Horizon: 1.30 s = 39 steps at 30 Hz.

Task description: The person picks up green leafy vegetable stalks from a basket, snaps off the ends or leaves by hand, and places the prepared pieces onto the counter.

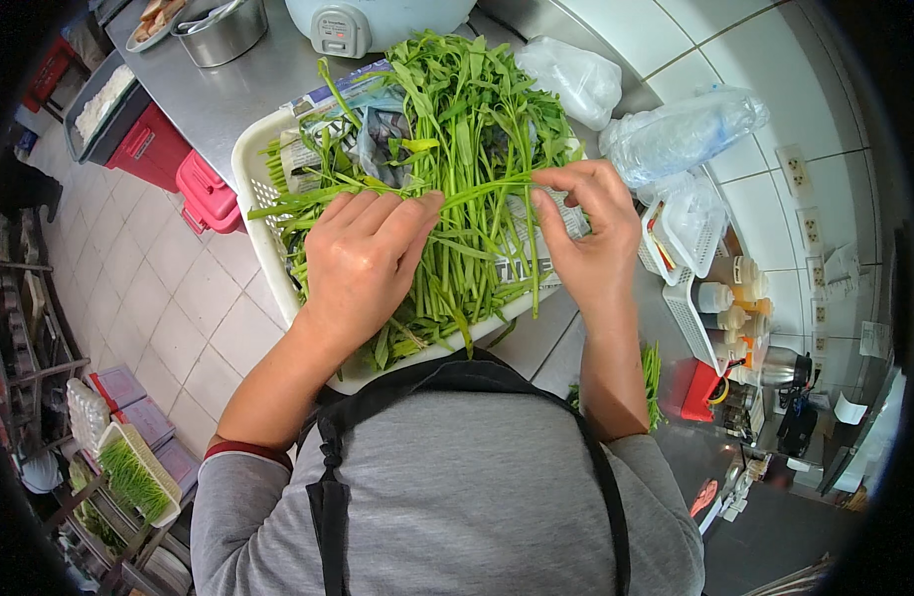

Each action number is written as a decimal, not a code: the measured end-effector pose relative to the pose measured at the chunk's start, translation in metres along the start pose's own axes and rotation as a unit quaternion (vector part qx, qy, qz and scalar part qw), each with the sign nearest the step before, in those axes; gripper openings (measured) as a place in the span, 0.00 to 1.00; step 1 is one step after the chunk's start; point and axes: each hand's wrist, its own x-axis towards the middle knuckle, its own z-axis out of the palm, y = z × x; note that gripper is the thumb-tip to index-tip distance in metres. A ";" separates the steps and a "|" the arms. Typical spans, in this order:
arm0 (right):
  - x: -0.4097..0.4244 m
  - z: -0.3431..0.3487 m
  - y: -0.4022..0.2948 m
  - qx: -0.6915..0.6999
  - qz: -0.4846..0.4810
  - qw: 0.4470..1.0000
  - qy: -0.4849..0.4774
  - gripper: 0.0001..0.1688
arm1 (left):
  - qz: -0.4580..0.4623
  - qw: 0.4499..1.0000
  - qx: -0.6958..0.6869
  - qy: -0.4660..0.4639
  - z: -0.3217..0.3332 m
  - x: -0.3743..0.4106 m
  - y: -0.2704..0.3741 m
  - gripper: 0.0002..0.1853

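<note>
A white plastic basket [250, 175] stands before me, lined with newspaper [571, 216] and heaped with leafy green stems that look like water spinach [457, 127]. Over the heap, my left hand [364, 257] is closed around a few stems, whose cut ends stick out to its left. These held stems [487, 190] run crosswise to my right hand [595, 223], which pinches their other end between thumb and fingertips. Part of the basket's front is hidden by my left forearm. A crumpled plastic bag [382, 141] lies among the greens.
Behind the basket sit a rice cooker [382, 22] and a steel pot [222, 33]. Plastic bags [572, 78] line the tiled wall at right, near a rack of sauce bottles [725, 298]. Red bins [148, 149] stand on the floor at left.
</note>
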 end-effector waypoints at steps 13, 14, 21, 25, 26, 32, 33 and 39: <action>0.002 0.014 0.002 -0.090 -0.125 0.988 -0.019 0.08 | 0.002 1.000 -0.007 -0.019 -0.002 0.005 0.009 0.11; 0.003 0.014 0.002 -0.096 -0.129 0.987 -0.018 0.07 | -0.002 1.000 -0.011 -0.017 -0.003 0.005 0.010 0.11; 0.000 0.021 0.013 -0.120 -0.084 0.989 -0.008 0.05 | -0.006 0.999 -0.014 -0.037 0.000 -0.001 0.007 0.10; 0.001 0.012 0.033 -0.094 0.052 0.993 0.050 0.06 | -0.034 0.998 -0.044 -0.024 0.000 -0.004 0.007 0.08; 0.002 0.004 0.036 -0.073 0.068 0.991 0.084 0.06 | -0.043 0.997 -0.055 -0.012 0.000 -0.004 0.006 0.07; 0.010 -0.052 0.028 -0.023 0.061 0.971 0.230 0.06 | -0.269 0.938 -0.215 -0.034 -0.008 -0.009 -0.005 0.09; 0.008 -0.060 0.028 -0.018 0.058 0.968 0.242 0.06 | -0.297 0.921 -0.250 -0.032 -0.008 -0.009 -0.007 0.09; -0.009 -0.065 0.022 0.019 0.074 0.977 0.198 0.07 | -0.377 0.870 -0.312 -0.066 -0.012 -0.002 -0.012 0.10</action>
